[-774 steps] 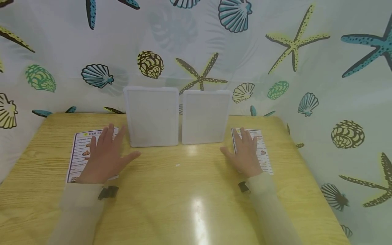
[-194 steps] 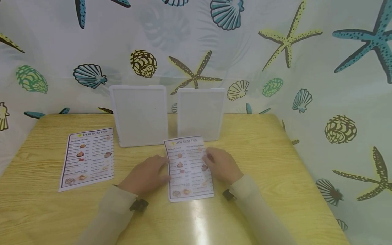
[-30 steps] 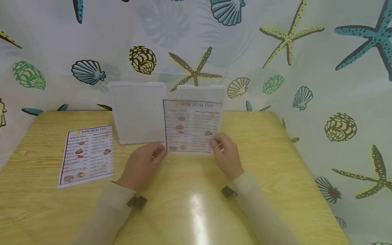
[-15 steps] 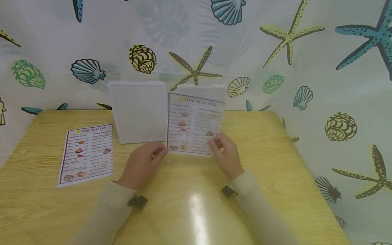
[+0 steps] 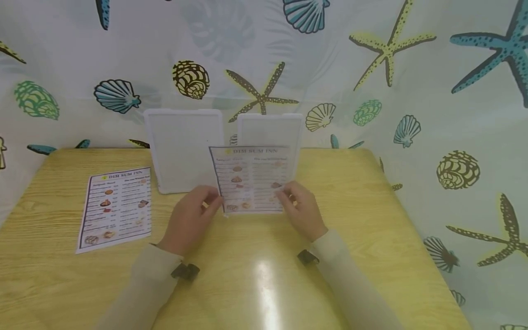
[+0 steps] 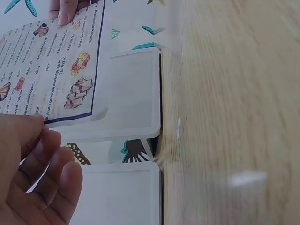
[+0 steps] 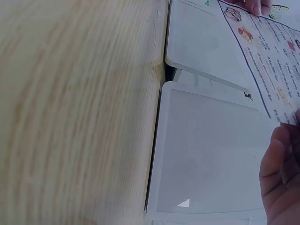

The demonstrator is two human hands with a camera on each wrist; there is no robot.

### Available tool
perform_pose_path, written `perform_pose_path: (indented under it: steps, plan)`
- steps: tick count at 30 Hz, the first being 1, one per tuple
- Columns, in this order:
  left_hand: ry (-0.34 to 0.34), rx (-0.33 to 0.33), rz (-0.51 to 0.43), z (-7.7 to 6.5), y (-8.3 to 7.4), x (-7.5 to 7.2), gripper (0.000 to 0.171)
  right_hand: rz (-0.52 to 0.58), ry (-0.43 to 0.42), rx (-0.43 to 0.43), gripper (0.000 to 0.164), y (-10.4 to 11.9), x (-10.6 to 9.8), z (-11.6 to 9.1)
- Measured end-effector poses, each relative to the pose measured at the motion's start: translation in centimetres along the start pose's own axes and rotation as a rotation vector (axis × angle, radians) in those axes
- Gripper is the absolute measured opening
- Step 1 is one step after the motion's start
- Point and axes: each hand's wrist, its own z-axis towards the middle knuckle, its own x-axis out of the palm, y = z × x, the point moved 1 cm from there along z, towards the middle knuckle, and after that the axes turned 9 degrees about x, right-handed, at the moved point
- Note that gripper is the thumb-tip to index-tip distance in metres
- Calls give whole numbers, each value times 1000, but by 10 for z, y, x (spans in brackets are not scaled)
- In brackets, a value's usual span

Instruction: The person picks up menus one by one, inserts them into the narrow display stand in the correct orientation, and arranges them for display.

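Note:
A printed "Dim Sum Inn" menu sheet (image 5: 250,176) is held up off the table in the head view, in front of the gap between two white panels and the right panel. My left hand (image 5: 190,217) pinches its lower left edge between thumb and fingers. At the lower right edge, my right hand (image 5: 303,210) pinches it the same way. The left wrist view shows the menu's lower corner (image 6: 77,79) gripped by the thumb. In the right wrist view the right fingers (image 7: 274,161) are curled below the sheet's edge.
Two white-framed blank panels, the left one (image 5: 185,151) and the right one (image 5: 270,128), lean upright at the table's back. A second menu sheet (image 5: 115,208) lies flat on the left of the wooden table (image 5: 231,293). A shell-patterned cloth (image 5: 156,50) hangs behind.
The right-hand menu was first flat on the table's right, then brought to the middle and raised. Over the last half second its top has dropped and swung left, both hands still pinching it.

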Motion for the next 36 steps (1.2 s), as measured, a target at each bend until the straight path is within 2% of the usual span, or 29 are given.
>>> perform_pose_path:
  steps: [4, 11, 18, 29, 36]
  plan:
    - [-14, 14, -6, 0, -1, -1, 22, -10, 9, -8, 9, -1, 1, 0]
    - [-25, 44, 9, 1, -4, -1, 18, 7, -48, 7, 10, -5, 0, 0]
    - [-15, 41, 8, 1, -5, 0, 20, 13, -68, 11, 10, -2, -1, 1]
    - [-82, 48, -57, 2, -1, 1, 23, 12, -58, -16, 11, -3, -1, 2]
    - [-87, 45, -68, 0, 0, 3, 25, 32, -68, -26, 11, -1, -3, 2]
